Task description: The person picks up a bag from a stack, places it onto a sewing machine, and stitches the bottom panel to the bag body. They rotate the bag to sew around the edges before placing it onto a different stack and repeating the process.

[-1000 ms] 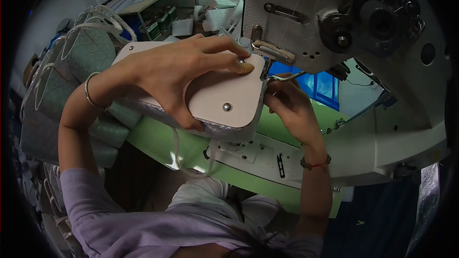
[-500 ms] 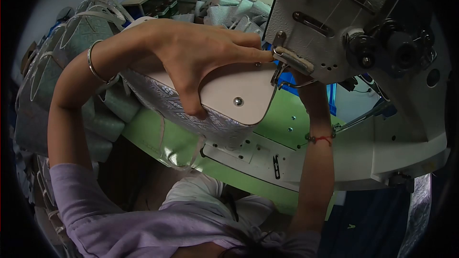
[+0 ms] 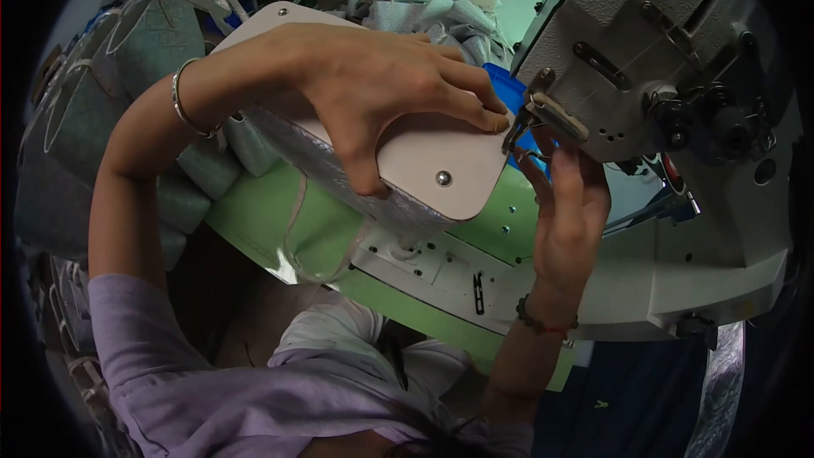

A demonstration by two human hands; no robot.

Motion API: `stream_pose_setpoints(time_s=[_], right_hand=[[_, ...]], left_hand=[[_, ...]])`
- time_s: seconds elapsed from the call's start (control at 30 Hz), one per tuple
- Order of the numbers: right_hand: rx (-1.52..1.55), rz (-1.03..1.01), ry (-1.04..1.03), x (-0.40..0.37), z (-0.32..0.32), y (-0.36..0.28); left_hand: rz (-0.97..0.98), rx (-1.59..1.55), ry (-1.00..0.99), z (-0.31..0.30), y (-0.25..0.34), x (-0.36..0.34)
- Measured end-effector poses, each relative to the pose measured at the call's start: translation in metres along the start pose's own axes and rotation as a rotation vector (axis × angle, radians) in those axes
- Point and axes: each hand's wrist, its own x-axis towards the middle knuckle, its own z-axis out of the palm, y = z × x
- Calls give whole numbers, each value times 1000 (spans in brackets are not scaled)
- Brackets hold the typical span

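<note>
A handbag (image 3: 475, 171) lies with its pale, stud-footed base facing up and its silvery patterned side below, one edge at the presser foot (image 3: 515, 131) of a sewing machine (image 3: 619, 51). My left hand (image 3: 381, 89) grips this bag from above, thumb bent over the near edge and fingers reaching along the base to the presser foot. Close beside the foot, my right hand (image 3: 570, 220) is raised with thumb and fingers closed around the small metal parts there. What its fingertips hold, if anything, is hidden.
Thread snips (image 3: 478, 293) lie on the machine bed (image 3: 441, 263), above a green tabletop (image 3: 326, 246). Several silvery bags (image 3: 144, 59) with straps crowd the left. A pile of silvery pieces (image 3: 441, 17) is behind, near a blue container (image 3: 507, 83).
My right hand has come out from behind the machine head to the presser foot, its fingers now bent there. In the view, the machine head has shifted right; my left hand keeps its grip.
</note>
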Motion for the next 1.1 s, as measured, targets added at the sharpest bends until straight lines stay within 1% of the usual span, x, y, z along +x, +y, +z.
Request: stream_pose_setpoints(time_s=[0.03,0.07,0.13,0.17,0.23,0.37,0.43,0.5,0.53,0.57,0.6,0.63,0.67,0.7,0.77,0.8,0.87,0.9,0.93,0.97,1.0,1.07,1.1], right_hand=[[-150,11,83,-1,1,2],[-156,13,82,-1,0,4],[-276,92,123,-1,-1,9],[-280,88,119,-2,0,11],[-157,85,130,-2,3,15],[-196,107,122,-5,1,14],[-128,91,138,-17,7,11],[-309,119,185,-57,6,11],[-425,154,160,-88,-5,19],[-716,147,-39,-125,-27,31],[-638,484,-32,-158,-29,41],[-556,729,-117,-202,-49,64],[-669,815,-254,-255,-79,96],[-850,1008,-192,-308,-105,118],[-1502,1018,-101,-410,-152,162],[-1500,1022,-96,-438,-164,174],[-1072,1092,98,-468,-178,190],[-1064,1092,104,-469,-180,194],[-1065,1106,17,-469,-185,198],[-1065,1122,-71,-469,-190,200],[-1061,1125,-66,-463,-191,197],[-887,1311,-215,-444,-192,187],[-885,1310,-214,-440,-192,181]], left_hand=[[1,-7,3,1,-1,0],[18,-3,19,2,-2,1],[33,3,40,4,-4,-1],[48,-22,48,7,-6,-1],[57,-41,64,8,-9,-2],[71,-55,75,9,-11,-2],[77,-66,74,10,-12,0],[85,-54,50,8,-14,1],[90,-45,52,7,-14,2],[85,-47,50,8,-14,2],[80,-50,47,8,-13,2],[81,-40,47,7,-13,2],[76,-42,51,7,-12,2],[73,-45,50,7,-11,2],[82,-41,74,9,-11,1],[87,-46,101,11,-11,0],[84,-54,102,12,-9,-1],[76,-61,103,10,-7,-1],[80,-58,97,7,-5,0],[33,-51,47,3,-3,0],[-13,-46,-1,0,0,0],[-7,-42,3,0,0,-1],[-7,-39,6,-1,1,-1]])
